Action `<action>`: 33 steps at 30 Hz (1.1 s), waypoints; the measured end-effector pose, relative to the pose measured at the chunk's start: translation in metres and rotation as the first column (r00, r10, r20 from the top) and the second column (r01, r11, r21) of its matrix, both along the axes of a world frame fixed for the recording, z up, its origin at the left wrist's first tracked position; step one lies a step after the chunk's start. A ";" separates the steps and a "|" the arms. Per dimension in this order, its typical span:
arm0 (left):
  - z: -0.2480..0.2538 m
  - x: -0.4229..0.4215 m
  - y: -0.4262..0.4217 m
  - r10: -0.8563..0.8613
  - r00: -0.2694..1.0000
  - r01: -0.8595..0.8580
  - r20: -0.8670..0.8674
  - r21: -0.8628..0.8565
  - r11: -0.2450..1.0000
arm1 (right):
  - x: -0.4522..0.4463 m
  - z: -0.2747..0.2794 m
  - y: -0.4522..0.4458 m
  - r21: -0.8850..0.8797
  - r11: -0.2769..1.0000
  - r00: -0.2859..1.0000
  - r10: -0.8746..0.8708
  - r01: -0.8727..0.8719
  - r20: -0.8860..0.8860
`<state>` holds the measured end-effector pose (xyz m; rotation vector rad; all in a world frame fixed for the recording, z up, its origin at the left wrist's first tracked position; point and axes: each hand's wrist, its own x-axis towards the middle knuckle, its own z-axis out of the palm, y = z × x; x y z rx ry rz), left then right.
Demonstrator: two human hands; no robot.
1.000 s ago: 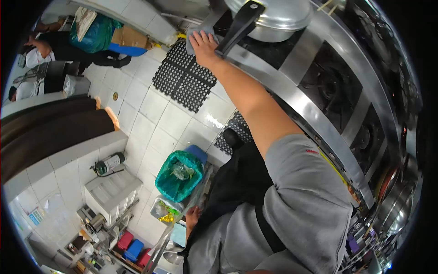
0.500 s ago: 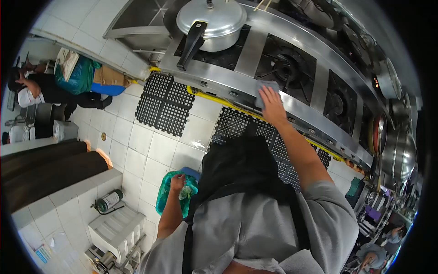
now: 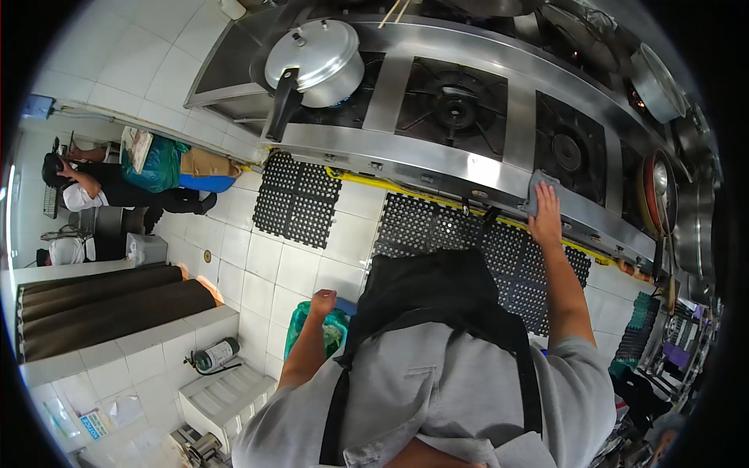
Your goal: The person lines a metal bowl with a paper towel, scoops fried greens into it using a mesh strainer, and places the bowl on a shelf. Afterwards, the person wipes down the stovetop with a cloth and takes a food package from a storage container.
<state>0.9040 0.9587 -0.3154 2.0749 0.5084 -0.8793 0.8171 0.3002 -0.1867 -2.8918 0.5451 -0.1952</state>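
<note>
Right grip spreads flat over grey cloth, shifted rightward along the smooth steel stove front edge; left grip curled, contents unclear.

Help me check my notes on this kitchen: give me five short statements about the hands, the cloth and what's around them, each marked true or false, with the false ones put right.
1. The right hand lies on a gray cloth at the front edge of the stove. True.
2. The left hand grips the pot's handle. False: it is away from the handle, and shows near a green-lined bin.
3. The silver pot has its lid on. True.
4. The burner just right of the pot has a wok on it. False: nothing stands on it.
5. Black mats lie on the tiled floor. True.
</note>
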 end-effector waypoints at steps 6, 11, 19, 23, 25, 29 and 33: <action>0.000 -0.057 -0.094 -0.113 0.993 0.110 -0.036 -0.094 0.989 | -0.090 0.007 -0.097 0.004 0.999 0.998 -0.055 0.054 0.033; 0.043 -0.093 -0.210 -0.259 0.966 0.259 -0.014 -0.017 0.966 | -0.167 0.004 -0.174 -0.036 0.984 0.985 -0.173 0.173 -0.011; 0.051 -0.113 -0.232 -0.304 0.952 0.301 -0.015 -0.102 0.948 | -0.234 -0.013 -0.271 -0.013 0.913 0.912 -0.408 0.408 -0.044; 0.057 -0.117 -0.215 -0.263 0.965 0.263 -0.003 -0.007 0.965 | -0.215 -0.016 -0.251 0.004 0.887 0.887 -0.462 0.462 -0.015; 0.052 -0.119 -0.212 -0.219 0.975 0.220 -0.028 0.020 0.975 | -0.187 -0.008 -0.208 0.049 0.937 0.938 -0.347 0.347 -0.009; 0.008 -0.112 -0.183 -0.234 0.967 0.232 -0.105 -0.031 0.972 | -0.121 0.002 -0.121 0.083 0.991 0.994 -0.108 0.106 0.011; -0.086 -0.100 -0.165 -0.276 0.960 0.254 -0.054 -0.249 0.935 | -0.085 -0.005 -0.081 0.128 0.990 0.986 0.034 -0.055 0.161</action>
